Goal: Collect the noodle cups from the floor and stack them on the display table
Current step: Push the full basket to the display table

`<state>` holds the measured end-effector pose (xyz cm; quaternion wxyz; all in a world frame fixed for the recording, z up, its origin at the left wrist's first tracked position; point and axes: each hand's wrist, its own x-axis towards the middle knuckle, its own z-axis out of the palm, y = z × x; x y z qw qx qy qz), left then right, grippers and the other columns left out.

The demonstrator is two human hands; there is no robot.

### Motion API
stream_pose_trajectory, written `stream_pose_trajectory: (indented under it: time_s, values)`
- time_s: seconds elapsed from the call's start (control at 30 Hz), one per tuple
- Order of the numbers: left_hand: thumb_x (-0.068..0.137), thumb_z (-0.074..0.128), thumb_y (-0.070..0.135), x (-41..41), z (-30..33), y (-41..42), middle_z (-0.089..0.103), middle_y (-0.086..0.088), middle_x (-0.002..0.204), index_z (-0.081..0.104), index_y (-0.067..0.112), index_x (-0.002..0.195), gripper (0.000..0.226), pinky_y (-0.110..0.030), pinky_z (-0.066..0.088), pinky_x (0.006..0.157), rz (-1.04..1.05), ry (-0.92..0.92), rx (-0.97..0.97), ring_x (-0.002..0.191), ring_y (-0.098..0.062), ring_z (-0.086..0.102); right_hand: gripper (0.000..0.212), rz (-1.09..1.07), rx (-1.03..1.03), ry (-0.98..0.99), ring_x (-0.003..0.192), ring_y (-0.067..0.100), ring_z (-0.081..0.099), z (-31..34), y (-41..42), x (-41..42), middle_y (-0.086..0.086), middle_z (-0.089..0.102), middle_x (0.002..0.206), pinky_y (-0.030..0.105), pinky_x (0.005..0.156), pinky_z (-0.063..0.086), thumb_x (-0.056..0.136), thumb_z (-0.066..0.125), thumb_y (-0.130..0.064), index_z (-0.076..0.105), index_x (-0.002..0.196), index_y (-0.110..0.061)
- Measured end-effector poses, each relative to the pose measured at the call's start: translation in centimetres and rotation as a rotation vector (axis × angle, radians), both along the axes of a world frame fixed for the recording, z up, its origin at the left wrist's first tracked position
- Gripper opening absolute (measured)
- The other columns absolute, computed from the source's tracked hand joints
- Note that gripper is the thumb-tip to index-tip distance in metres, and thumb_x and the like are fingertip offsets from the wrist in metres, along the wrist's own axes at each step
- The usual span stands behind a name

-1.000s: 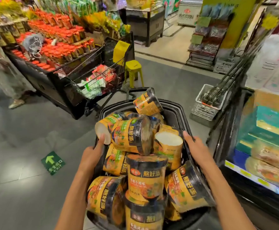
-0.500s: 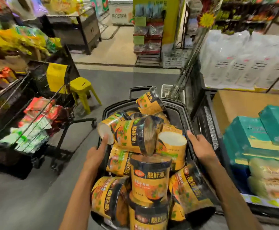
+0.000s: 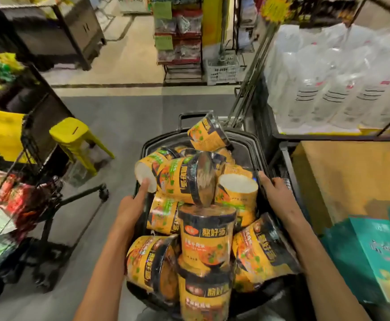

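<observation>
A black plastic basket (image 3: 249,144) carries a heap of yellow-and-black noodle cups (image 3: 204,237), some upright, some tipped. Beside it, a tan display table (image 3: 342,172) bears teal boxes (image 3: 381,251).

Both bare forearms reach forward from the lower edge, entering at about 7 and 5 o'clock and converging toward 12. The left hand (image 3: 129,208) curls its grip over the basket's left rim (image 3: 143,198), thumb stretched ahead to touch a tipped cup's white base (image 3: 144,173). The right hand (image 3: 279,193) wraps its fingers over the right rim, knuckles up, wrist straight.
</observation>
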<state>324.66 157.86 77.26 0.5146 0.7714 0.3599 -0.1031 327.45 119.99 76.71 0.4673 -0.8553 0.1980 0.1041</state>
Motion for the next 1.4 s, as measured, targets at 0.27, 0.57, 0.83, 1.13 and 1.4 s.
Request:
stream_pose_trajectory:
  time_s: [0.27, 0.57, 0.83, 1.13, 1.4]
  values:
    - [0.088, 0.048, 0.085, 14.2, -3.3, 0.4, 0.070, -0.012, 0.105, 0.070, 0.002, 0.109, 0.089, -0.028, 0.048, 0.064, 0.019, 0.009, -0.002, 0.084, -0.022, 0.065, 0.089, 0.024, -0.050, 0.012, 0.123, 0.034, 0.055, -2.2, 0.6, 15.5, 0.020, 0.057, 0.142, 0.042, 0.089, 0.036, 0.090, 0.037, -0.086, 0.054, 0.134, -0.010]
    - [0.089, 0.049, 0.084, 30.3, -11.2, 3.5, 0.068, 0.003, 0.069, 0.068, 0.012, 0.092, 0.075, -0.021, 0.042, 0.044, 0.080, 0.118, -0.034, 0.057, -0.008, 0.063, 0.098, 0.043, -0.056, 0.160, 0.132, 0.032, 0.054, -9.6, 4.7, 33.9, 0.016, 0.056, 0.147, 0.039, 0.090, 0.036, 0.085, 0.038, -0.090, 0.052, 0.141, -0.011]
    - [0.084, 0.054, 0.087, 40.6, -20.2, 5.0, 0.073, 0.024, 0.068, 0.071, 0.030, 0.088, 0.060, -0.019, 0.047, 0.056, 0.190, 0.193, -0.121, 0.064, 0.009, 0.068, 0.114, 0.074, 0.017, 0.328, 0.147, 0.028, 0.043, -20.1, 7.2, 47.2, 0.009, 0.045, 0.161, 0.049, 0.117, 0.036, 0.076, 0.037, -0.095, 0.037, 0.158, -0.015]
    - [0.085, 0.058, 0.083, 47.8, -34.5, 5.1, 0.080, 0.013, 0.084, 0.074, 0.022, 0.104, 0.067, -0.015, 0.055, 0.053, 0.310, 0.284, -0.205, 0.075, -0.004, 0.077, 0.121, 0.234, 0.050, 0.436, 0.156, 0.021, 0.029, -35.6, 8.8, 59.5, 0.003, 0.032, 0.169, 0.044, 0.126, 0.025, 0.074, 0.041, -0.096, 0.029, 0.163, -0.014]
    - [0.083, 0.055, 0.088, 51.2, -47.3, 5.5, 0.081, 0.010, 0.090, 0.074, 0.024, 0.110, 0.072, -0.023, 0.059, 0.064, 0.383, 0.353, -0.237, 0.081, -0.008, 0.078, 0.111, 0.344, 0.025, 0.502, 0.153, 0.026, 0.032, -47.6, 9.9, 64.8, 0.001, 0.033, 0.168, 0.035, 0.102, 0.026, 0.077, 0.038, -0.098, 0.024, 0.162, -0.027]
